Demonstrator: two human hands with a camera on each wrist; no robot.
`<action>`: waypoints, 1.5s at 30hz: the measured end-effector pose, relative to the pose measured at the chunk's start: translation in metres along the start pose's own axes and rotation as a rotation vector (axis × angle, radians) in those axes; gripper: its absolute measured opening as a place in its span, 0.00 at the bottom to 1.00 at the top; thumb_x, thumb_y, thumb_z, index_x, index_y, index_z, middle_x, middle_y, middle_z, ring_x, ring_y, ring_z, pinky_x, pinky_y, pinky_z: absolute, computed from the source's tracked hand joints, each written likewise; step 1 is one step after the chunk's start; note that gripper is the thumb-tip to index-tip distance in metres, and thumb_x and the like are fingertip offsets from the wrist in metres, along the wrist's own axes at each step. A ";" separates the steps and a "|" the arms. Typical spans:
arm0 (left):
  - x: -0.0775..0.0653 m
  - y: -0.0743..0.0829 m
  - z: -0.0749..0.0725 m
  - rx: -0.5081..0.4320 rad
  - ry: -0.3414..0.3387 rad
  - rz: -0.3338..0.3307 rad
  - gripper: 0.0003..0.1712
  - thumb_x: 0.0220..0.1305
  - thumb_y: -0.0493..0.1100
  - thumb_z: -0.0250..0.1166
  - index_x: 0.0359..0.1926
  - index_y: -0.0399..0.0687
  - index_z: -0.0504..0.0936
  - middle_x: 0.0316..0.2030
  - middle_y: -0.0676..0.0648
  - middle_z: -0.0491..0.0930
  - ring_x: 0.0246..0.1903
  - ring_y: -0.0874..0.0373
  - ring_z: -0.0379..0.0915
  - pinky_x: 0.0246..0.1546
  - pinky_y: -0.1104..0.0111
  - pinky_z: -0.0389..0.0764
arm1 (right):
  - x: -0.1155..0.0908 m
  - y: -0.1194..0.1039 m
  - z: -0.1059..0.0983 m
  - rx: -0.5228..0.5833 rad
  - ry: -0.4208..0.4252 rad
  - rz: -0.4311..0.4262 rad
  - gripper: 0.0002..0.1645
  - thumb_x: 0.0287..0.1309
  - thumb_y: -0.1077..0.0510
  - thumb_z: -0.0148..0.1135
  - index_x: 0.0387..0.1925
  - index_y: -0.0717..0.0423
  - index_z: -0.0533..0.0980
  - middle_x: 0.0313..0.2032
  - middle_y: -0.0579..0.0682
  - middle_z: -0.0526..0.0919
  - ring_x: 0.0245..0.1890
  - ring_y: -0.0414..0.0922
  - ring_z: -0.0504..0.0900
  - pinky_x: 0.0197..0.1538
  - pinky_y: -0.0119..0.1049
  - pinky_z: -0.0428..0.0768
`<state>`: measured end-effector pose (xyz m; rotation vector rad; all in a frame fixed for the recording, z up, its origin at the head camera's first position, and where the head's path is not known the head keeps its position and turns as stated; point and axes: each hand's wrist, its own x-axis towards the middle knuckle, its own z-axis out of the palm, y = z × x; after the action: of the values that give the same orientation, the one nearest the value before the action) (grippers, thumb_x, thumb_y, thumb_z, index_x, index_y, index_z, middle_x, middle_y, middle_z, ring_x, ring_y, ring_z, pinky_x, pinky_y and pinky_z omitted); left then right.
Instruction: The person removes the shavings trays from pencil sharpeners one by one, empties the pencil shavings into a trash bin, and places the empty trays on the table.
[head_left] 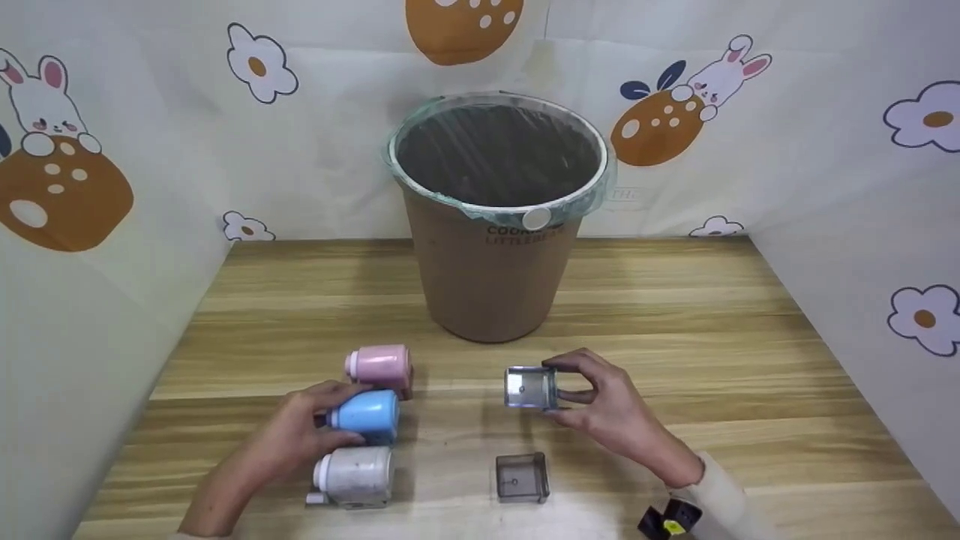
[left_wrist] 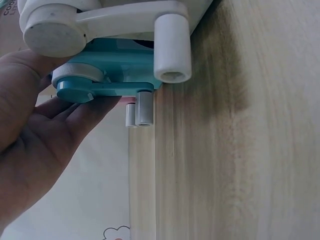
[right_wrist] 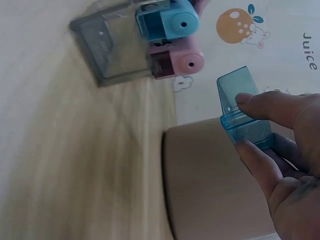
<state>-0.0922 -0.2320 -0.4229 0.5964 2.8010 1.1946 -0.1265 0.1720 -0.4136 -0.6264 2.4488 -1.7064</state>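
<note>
In the head view my left hand (head_left: pixel 304 420) grips the blue crank pencil sharpener (head_left: pixel 367 416) between thumb and fingers. A pink sharpener (head_left: pixel 382 365) lies just beyond it, and a whitish-grey sharpener (head_left: pixel 361 476) lies nearer to me. The left wrist view shows the blue sharpener's crank (left_wrist: pixel 120 89) behind the white crank (left_wrist: pixel 172 47). On the right, my right hand (head_left: pixel 611 405) pinches a see-through bluish shavings drawer (right_wrist: pixel 244 107) by one end, raised off the table. A smoky grey drawer (head_left: pixel 520 478) sits on the table nearer to me.
A tall brown bin (head_left: pixel 491 277) with a green plastic liner (head_left: pixel 600 196) stands at the back middle of the wood-grain table (head_left: pixel 675 315). Cloth walls (head_left: pixel 330 150) printed with rabbits and flowers enclose the back and both sides. A black-and-yellow device (head_left: pixel 671 519) is at my right wrist.
</note>
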 end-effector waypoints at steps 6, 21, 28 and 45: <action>0.001 0.000 -0.001 -0.001 -0.009 -0.030 0.36 0.51 0.43 0.77 0.62 0.41 0.79 0.56 0.33 0.81 0.51 0.42 0.81 0.50 0.56 0.85 | -0.005 0.012 0.011 0.023 -0.022 0.035 0.34 0.41 0.70 0.77 0.55 0.65 0.76 0.53 0.62 0.78 0.55 0.63 0.80 0.53 0.34 0.85; 0.001 -0.004 0.001 -0.026 -0.013 -0.001 0.36 0.52 0.41 0.76 0.63 0.38 0.77 0.60 0.28 0.76 0.55 0.36 0.79 0.54 0.49 0.82 | -0.005 0.027 0.024 -0.192 -0.098 0.047 0.35 0.39 0.63 0.80 0.55 0.56 0.78 0.51 0.48 0.82 0.55 0.51 0.82 0.58 0.40 0.83; 0.000 -0.003 0.000 -0.024 -0.016 0.017 0.36 0.53 0.43 0.76 0.64 0.39 0.77 0.60 0.28 0.76 0.55 0.36 0.78 0.54 0.48 0.82 | -0.004 0.032 0.024 -0.267 -0.100 0.026 0.34 0.38 0.61 0.81 0.53 0.53 0.80 0.48 0.45 0.83 0.52 0.49 0.82 0.62 0.51 0.80; 0.000 -0.001 0.001 0.031 0.028 0.027 0.36 0.51 0.49 0.78 0.61 0.43 0.81 0.55 0.36 0.83 0.49 0.43 0.83 0.50 0.57 0.85 | -0.008 0.040 0.026 -0.220 -0.119 0.052 0.36 0.39 0.51 0.83 0.53 0.54 0.80 0.47 0.47 0.84 0.50 0.47 0.83 0.62 0.42 0.80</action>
<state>-0.0925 -0.2322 -0.4245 0.6260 2.8489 1.1754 -0.1229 0.1637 -0.4613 -0.6592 2.5634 -1.3510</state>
